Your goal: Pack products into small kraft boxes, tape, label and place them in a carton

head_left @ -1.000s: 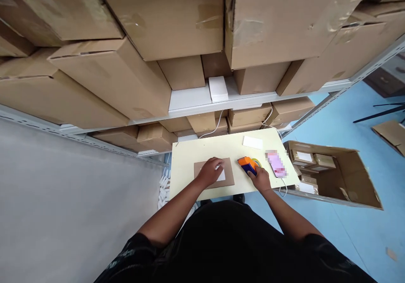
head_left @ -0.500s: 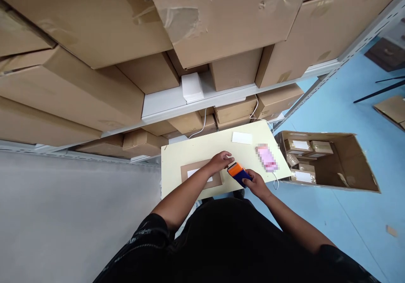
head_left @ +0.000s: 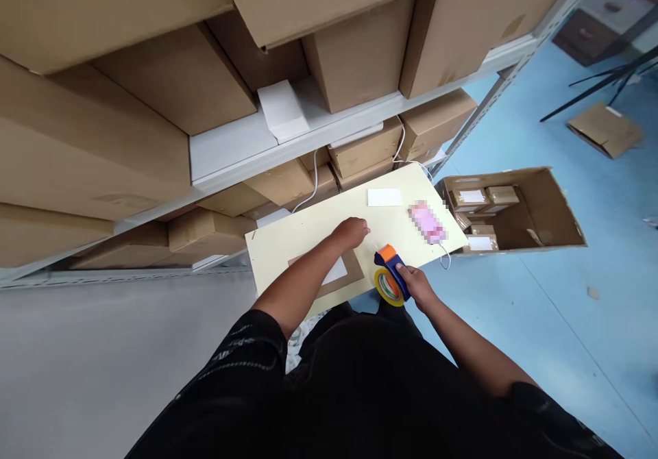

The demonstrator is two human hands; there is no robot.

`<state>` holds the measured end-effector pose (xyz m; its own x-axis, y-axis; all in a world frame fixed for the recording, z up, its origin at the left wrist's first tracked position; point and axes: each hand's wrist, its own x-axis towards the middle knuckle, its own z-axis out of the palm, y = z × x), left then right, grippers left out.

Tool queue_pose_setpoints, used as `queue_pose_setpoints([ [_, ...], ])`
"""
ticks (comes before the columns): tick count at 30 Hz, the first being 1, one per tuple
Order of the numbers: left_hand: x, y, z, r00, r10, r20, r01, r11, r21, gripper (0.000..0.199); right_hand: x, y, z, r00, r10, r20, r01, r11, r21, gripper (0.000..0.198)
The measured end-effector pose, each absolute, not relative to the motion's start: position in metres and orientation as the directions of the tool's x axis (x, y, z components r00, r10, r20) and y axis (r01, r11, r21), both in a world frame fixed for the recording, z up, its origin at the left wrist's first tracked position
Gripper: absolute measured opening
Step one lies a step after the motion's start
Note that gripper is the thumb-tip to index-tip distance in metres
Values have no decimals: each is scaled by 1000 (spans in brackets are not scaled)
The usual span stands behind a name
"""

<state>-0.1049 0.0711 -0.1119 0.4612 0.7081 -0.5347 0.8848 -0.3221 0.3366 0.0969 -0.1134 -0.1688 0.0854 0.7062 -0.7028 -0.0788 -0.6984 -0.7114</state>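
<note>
The right hand [head_left: 415,288] clamps the dispenser [head_left: 395,264] over the worktop's [head_left: 270,250] near edge, right of the cardboard [head_left: 352,269]. The left hand's [head_left: 354,233] fingers pinch together, seemingly on tape [head_left: 382,292]; tautness should prevent creases.

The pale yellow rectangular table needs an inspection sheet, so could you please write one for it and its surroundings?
Surface: pale yellow rectangular table, bare in places.
Job's things: flat brown cardboard piece with white paper on it; orange-and-blue tape dispenser with yellow-edged roll.
Clutter: white rectangular card; pixelated pink device.
Hands: right hand grips the dispenser; left hand has curled fingers, contents unclear.
Cables: white cable beside the device; white cable behind the table.
Surroundings: shelved brown cardboard boxes; open cardboard carton holding smaller boxes; blue floor.
</note>
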Motion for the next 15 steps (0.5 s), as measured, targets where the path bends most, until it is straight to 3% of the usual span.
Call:
queue_pose_setpoints([
  [3, -97, 75, -123, 489, 592, -641, 866, -421, 270, 22, 89, -143, -173, -32, 559, -829, -258, -805, -534, 53],
  [6, -88, 70, -134, 495, 530, -689, 845, -478, 240, 15, 77, -160, -185, -139, 480, -866, -388, -831, -398, 54],
  [11, -78, 59, -151, 493, 497, -714, 818, -545, 184, 13, 63, -170, -213, -278, 438, -855, -508, -823, -255, 51],
  [15, -80, 58, -160, 511, 494, -704, 797, -580, 172, 12, 56, -178, -231, -351, 449, -822, -509, -828, -235, 49],
])
